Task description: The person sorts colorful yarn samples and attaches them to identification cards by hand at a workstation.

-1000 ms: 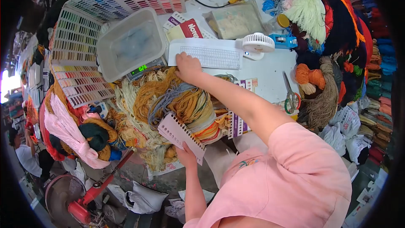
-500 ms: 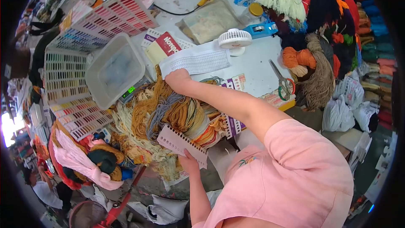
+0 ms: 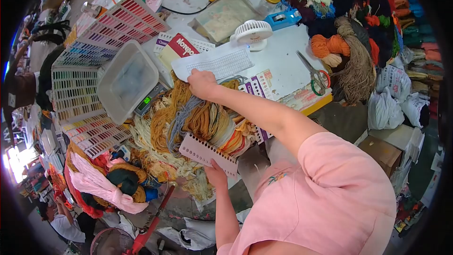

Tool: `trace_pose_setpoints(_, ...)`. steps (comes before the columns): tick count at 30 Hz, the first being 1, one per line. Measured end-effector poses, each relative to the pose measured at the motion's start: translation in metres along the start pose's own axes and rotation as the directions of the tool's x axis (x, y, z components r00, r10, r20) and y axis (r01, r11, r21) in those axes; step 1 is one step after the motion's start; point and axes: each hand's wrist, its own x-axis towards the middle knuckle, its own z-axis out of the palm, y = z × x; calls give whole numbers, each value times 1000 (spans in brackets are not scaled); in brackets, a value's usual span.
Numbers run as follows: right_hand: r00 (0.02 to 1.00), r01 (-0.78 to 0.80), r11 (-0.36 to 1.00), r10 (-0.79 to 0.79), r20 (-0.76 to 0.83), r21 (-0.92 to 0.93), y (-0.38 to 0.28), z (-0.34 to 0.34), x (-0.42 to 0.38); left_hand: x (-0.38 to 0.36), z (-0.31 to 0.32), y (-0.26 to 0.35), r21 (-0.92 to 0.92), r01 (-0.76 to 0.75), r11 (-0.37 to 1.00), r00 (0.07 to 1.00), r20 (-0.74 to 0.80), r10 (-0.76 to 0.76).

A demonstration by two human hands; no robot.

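Note:
In my left hand [image 3: 216,175] is a pale card with punched holes [image 3: 207,156], pinched at its lower edge. The card lies over a heap of mustard, cream and grey-blue yarn [image 3: 163,125]. My right hand [image 3: 203,85] rests at the lower edge of a printed table sheet [image 3: 222,65], fingers curled; whatever they may hold is hidden. Just below that hand runs a grey-blue skein [image 3: 178,123]. Under my right forearm, a purple-and-white punched card [image 3: 255,87] is partly covered.
A shade-card board [image 3: 78,87] stands on the left beside a plastic tub [image 3: 130,73] on a scale [image 3: 145,104]. Behind the sheet are a notepad [image 3: 181,49] and small white fan [image 3: 253,32]. Scissors [image 3: 317,76] lie right, near coloured yarn bundles [image 3: 351,66].
The view has shifted, moving the table things slightly left and up. My right hand has slid a little rightward along the sheet's edge. My left hand still holds the punched card.

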Motion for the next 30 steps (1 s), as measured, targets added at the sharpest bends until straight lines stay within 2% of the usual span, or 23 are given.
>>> trace_pose_setpoints(2, 986, -96, 983, 116, -121, 158, 4, 3, -2, 1, 1, -4, 34, -5, 999, 1000, -3, 5)
trace_pose_setpoints(3, 986, -92, 982, 113, -124, 162, 5, 2, -4, 1, 1, -3, 28, -13, 1000, 1000, -3, 13)
trace_pose_setpoints(5, 943, -220, 879, 302, -138, 423, 11, 0, -9, 0, -1, 0, 21, -23, 1000, 1000, -10, 23)
trace_pose_setpoints(7, 923, -243, 625, 385, -23, 742, 14, -8, -19, -1, -5, 5, 60, 41, 997, 999, 24, -43)
trace_pose_setpoints(8, 909, -272, 445, 411, 75, 853, 12, -16, -27, -1, -5, 5, 58, 40, 997, 999, 15, -41)
trace_pose_setpoints(9, 909, -251, 327, 402, 106, 911, 8, -28, -36, -1, -4, 3, 57, 37, 998, 999, 18, -38)
trace_pose_setpoints(12, 964, -145, 278, 257, 72, 950, -2, -57, -50, 0, -4, 5, 55, 31, 998, 1000, -1, -31)
trace_pose_setpoints(15, 980, 162, 78, 103, -170, 984, -16, -86, -50, -2, -7, 9, 60, 30, 998, 1000, -4, -30)
trace_pose_setpoints(17, 959, 260, -73, 137, -248, 963, -25, -108, -46, -2, -7, 9, 63, 26, 998, 1000, 2, -26)
trace_pose_setpoints(18, 939, 327, -228, 190, -287, 917, -25, -107, -38, -1, -6, 7, 53, 6, 999, 1000, -10, -6)
trace_pose_setpoints(20, 938, 339, -406, 221, -268, 849, -14, -101, -27, -3, -3, 4, 44, -8, 999, 1000, -25, 9)
trace_pose_setpoints(21, 945, 311, -469, 247, -215, 827, -11, -96, -25, -3, -2, 5, 50, 8, 999, 1000, -30, -6)
trace_pose_setpoints(22, 947, 306, -472, 241, -213, 827, -8, -88, -24, -2, -1, 6, 56, 26, 998, 999, -35, -24)
trace_pose_setpoints(25, 939, 226, -591, 343, -13, 774, 3, -54, -26, -2, 1, 3, 21, -7, 1000, 999, -48, 8)
trace_pose_setpoints(27, 877, 198, -713, 436, 204, 672, 24, -12, -33, -3, -1, 9, 39, 28, 999, 999, -46, -26)
trace_pose_setpoints(30, 735, 14, -626, 535, 416, 780, 44, 18, -58, -2, 0, 6, 59, 54, 997, 997, -54, -50)
